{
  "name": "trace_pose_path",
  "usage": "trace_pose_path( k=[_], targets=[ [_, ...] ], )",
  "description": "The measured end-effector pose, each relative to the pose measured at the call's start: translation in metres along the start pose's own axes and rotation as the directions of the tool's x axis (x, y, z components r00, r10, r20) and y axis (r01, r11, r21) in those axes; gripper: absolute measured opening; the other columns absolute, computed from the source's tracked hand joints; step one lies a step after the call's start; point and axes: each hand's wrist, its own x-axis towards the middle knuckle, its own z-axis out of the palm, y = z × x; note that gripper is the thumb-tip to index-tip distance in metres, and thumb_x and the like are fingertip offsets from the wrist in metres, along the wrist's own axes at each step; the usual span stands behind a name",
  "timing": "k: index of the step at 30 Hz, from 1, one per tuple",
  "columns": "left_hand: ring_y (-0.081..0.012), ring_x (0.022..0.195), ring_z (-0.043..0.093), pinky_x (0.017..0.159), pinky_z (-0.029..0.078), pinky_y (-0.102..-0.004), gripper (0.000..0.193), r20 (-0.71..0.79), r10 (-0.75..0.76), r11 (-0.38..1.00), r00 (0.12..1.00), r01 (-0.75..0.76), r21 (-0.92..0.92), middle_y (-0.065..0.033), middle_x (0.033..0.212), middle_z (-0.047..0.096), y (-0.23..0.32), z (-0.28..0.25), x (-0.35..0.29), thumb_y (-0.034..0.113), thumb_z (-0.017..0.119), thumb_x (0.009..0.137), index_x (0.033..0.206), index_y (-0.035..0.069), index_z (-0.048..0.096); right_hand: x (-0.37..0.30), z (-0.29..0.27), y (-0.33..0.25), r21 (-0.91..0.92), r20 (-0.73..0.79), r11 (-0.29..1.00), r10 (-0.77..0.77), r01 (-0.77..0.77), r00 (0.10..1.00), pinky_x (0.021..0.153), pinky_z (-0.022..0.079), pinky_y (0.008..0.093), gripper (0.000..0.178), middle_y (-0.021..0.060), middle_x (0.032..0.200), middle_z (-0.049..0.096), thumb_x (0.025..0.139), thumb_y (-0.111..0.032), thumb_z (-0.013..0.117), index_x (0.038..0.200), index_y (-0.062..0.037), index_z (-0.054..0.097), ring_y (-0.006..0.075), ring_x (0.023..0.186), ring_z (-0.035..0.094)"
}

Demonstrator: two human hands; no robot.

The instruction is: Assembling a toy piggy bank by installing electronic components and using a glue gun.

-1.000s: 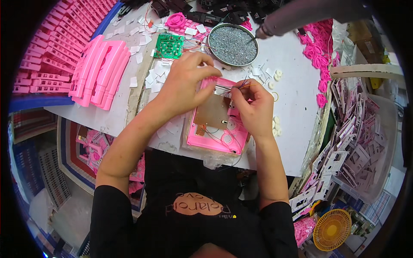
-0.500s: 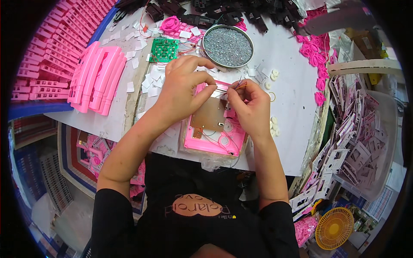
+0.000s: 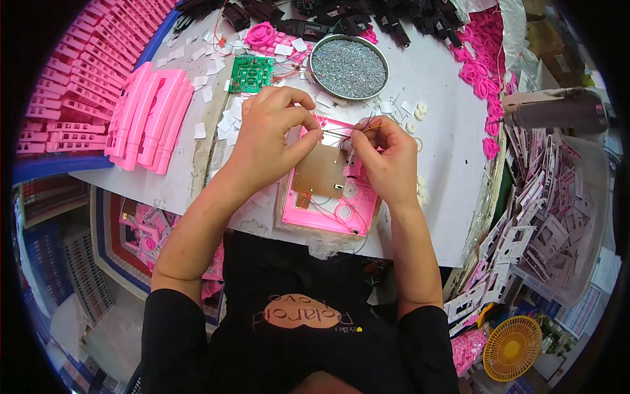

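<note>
A pink plastic casing (image 3: 328,226) lies on a wrapped pad in front of me, with a brown circuit board (image 3: 318,172) resting in it. Thin wires (image 3: 336,134) in dark and orange colours run across the board's far edge. My right hand (image 3: 387,157) pinches these wires between thumb and fingers at the casing's far right corner. Thumb and index finger of my left hand (image 3: 272,134) are closed together at the far left corner, by the wires' other end; what sits between those tips is too small to make out.
Beyond my hands stand a round tin of small screws (image 3: 349,67) and a green circuit board (image 3: 251,73). Pink panels (image 3: 147,121) stack at left. A bin of pale plastic parts (image 3: 558,230) is at right, below a grey cylinder (image 3: 558,110). Black parts (image 3: 315,26) line the back.
Both hands keep their pinch with only small shifts; the left has moved slightly left. At the upper right, the grey blurred shape now appears lower, over the pale bar.
</note>
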Motion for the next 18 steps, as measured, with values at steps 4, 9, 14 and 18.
trace_pose_path(
  k=[4,9,14,18],
  targets=[
    [-0.0293,0.105,0.059,0.092,0.043,-0.0412,0.013,-0.003,0.008,0.996,1.0,-0.008,0.086,-0.0085,0.11,0.066,0.007,-0.008,-0.006,0.01,0.074,0.078,0.091,0.008,0.07,-0.003,-0.005,0.0,-0.119,-0.025,0.992,-0.056,0.052,0.998,0.058,0.05,0.0235,0.012,0.0053,0.076,0.071,0.088,-0.005,0.068,0.098,0.0029,0.067,0.0064,0.064,0.064],
    [-0.0296,0.105,0.06,0.092,0.044,-0.0404,0.017,-0.1,-0.106,0.986,0.989,0.118,0.116,-0.0097,0.11,0.066,0.005,-0.03,-0.038,0.007,0.073,0.078,0.095,0.007,0.07,-0.055,-0.04,-0.053,-0.298,-0.247,0.845,-0.518,0.445,0.819,0.066,0.05,0.0289,0.019,0.0133,0.092,0.069,0.089,-0.005,0.064,0.105,0.0048,0.066,0.016,0.073,0.062],
    [-0.0287,0.101,0.06,0.091,0.043,-0.04,0.015,-0.043,-0.192,0.981,0.981,0.192,0.009,-0.0096,0.103,0.065,0.016,-0.031,-0.062,0.006,0.074,0.078,0.092,0.007,0.069,-0.008,-0.115,-0.09,-0.472,-0.458,0.555,-0.818,0.686,0.347,0.092,0.056,0.0419,0.048,0.0229,0.128,0.053,0.091,0.002,0.063,0.135,0.0061,0.044,0.0294,0.114,0.055],
    [-0.0265,0.096,0.059,0.09,0.04,-0.0394,0.014,0.018,-0.149,0.988,0.989,0.149,0.029,-0.006,0.097,0.064,0.036,-0.024,-0.075,0.008,0.075,0.076,0.088,0.009,0.068,0.025,-0.076,-0.096,-0.048,-0.407,0.673,-0.687,0.738,0.601,0.103,0.048,0.0398,0.07,0.0156,0.14,0.047,0.088,0.002,0.069,0.148,-0.0004,0.034,0.0262,0.125,0.049]
  ],
)
